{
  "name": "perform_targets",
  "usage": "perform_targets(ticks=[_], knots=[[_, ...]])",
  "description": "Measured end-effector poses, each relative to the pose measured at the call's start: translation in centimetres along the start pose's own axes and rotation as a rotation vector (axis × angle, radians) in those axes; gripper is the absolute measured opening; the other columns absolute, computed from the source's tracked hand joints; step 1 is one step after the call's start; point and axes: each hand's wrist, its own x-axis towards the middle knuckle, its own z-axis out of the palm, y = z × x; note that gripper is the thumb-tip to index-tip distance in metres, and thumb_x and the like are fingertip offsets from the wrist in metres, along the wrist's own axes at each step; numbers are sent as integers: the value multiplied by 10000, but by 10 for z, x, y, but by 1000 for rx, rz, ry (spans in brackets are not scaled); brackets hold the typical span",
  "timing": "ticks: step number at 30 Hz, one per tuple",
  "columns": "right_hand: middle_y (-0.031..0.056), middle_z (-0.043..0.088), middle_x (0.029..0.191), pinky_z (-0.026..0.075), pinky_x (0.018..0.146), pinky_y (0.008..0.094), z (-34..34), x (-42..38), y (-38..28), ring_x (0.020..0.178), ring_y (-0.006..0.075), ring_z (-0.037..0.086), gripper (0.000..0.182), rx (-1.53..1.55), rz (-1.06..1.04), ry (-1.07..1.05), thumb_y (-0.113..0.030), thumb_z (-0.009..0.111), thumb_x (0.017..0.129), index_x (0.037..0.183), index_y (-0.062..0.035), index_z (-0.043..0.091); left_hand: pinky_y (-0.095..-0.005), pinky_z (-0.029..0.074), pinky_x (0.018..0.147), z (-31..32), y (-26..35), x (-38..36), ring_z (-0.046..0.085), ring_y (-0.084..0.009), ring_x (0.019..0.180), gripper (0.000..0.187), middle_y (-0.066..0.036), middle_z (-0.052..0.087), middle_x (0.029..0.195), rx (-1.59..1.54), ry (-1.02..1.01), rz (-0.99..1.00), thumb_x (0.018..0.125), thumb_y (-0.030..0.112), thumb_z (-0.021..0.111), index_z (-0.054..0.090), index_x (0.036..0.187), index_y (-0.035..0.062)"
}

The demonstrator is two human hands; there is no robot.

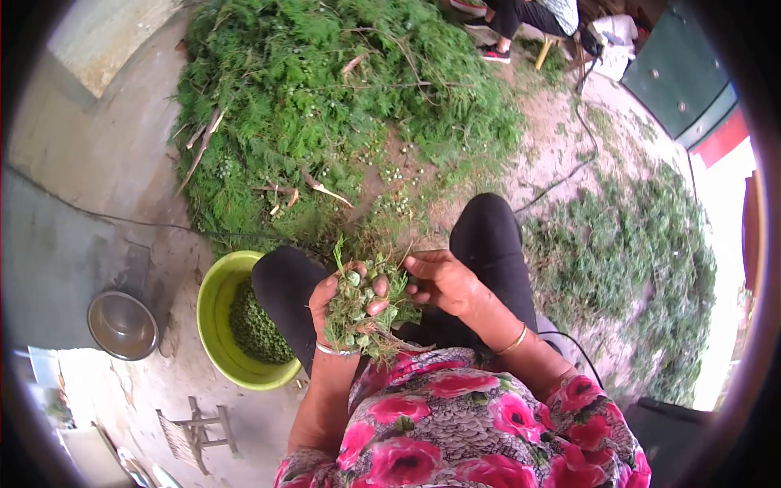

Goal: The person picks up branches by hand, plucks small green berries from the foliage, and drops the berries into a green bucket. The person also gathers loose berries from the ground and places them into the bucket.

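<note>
My left hand [322, 298] is wrapped around a bunch of green conifer sprigs [366, 325] with small pale green cones among the leaves. The bunch rests above my lap, some stems poking past the wrist. Close at its right side, my right hand [446, 281] has thumb and forefinger pinched at what looks like a thin sprig; the fingertips partly hide it. A yellow-green bucket [210, 337] stands left of my knee, with many small green cones [259, 327] inside.
A large heap of cut branches [301, 106] lies ahead. More greenery [626, 268] is spread at the right. A metal bowl [122, 325] and a small stool [191, 435] stand at left. Cables [561, 175] cross the ground. Another person's leg and shoe [495, 54] show at the top.
</note>
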Motion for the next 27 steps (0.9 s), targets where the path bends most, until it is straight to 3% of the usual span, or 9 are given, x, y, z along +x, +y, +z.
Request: perform_targets(ticks=[4, 9, 19, 21, 22, 24, 25, 27], knots=[[19, 589, 863, 398, 510, 254, -7, 11, 2, 659, 108, 525, 162, 224, -80, -140, -156, 594, 886, 991, -33, 601, -229, 441, 398, 0, -8, 14, 548, -250, 721, 407, -223, 540, 950, -21, 44, -51, 851, 330, 527, 539, 1099, 9], [-11, 585, 853, 451, 559, 220, -15, 17, -7, 708, 83, 545, 149, 132, -269, -131, -104, 613, 868, 997, -30, 601, -233, 448, 401, 1, -10, 22, 549, -254, 727, 404, -232, 544, 960, -8, 110, -64, 859, 326, 513, 541, 1102, 5], [3, 597, 760, 423, 522, 217, -10, 5, -18, 638, 77, 523, 109, -65, -241, -136, -53, 620, 844, 940, -1, 617, -239, 422, 389, 3, -7, 22, 541, -265, 689, 437, -234, 542, 950, -45, 171, -55, 893, 347, 481, 520, 1122, -24], [13, 590, 684, 409, 501, 237, -10, 4, -25, 586, 81, 508, 59, -462, -312, -87, -32, 620, 830, 871, 9, 628, -238, 426, 389, 0, -8, 20, 546, -264, 701, 428, -241, 550, 952, -29, 165, -30, 875, 342, 495, 537, 1113, -11], [13, 590, 684, 409, 501, 237, -11, 6, -25, 586, 81, 508, 59, -464, -309, -87, -32, 620, 830, 871, 9, 628, -236, 429, 389, -2, -7, 19, 551, -263, 712, 419, -247, 559, 955, -11, 160, -5, 857, 337, 509, 554, 1104, 2], [31, 593, 651, 408, 503, 244, -14, 13, -22, 576, 86, 517, 69, -870, -701, -81, -24, 631, 801, 851, 24, 628, -237, 423, 395, -1, -5, 17, 544, -255, 706, 417, -236, 544, 960, -15, 147, -41, 859, 343, 508, 555, 1100, 6], [31, 593, 651, 408, 503, 244, -17, 16, -20, 576, 86, 517, 69, -871, -700, -82, -24, 631, 801, 851, 24, 628, -237, 421, 400, -1, -5, 17, 540, -250, 707, 414, -231, 535, 966, -11, 122, 0, 861, 346, 507, 553, 1099, 11], [52, 609, 668, 424, 515, 246, -22, 21, -19, 588, 112, 541, 110, -1013, -812, 128, -16, 603, 779, 872, 37, 630, -238, 416, 413, -5, 0, 14, 534, -240, 713, 412, -216, 511, 979, -9, 91, 21, 869, 358, 502, 539, 1108, 25]])
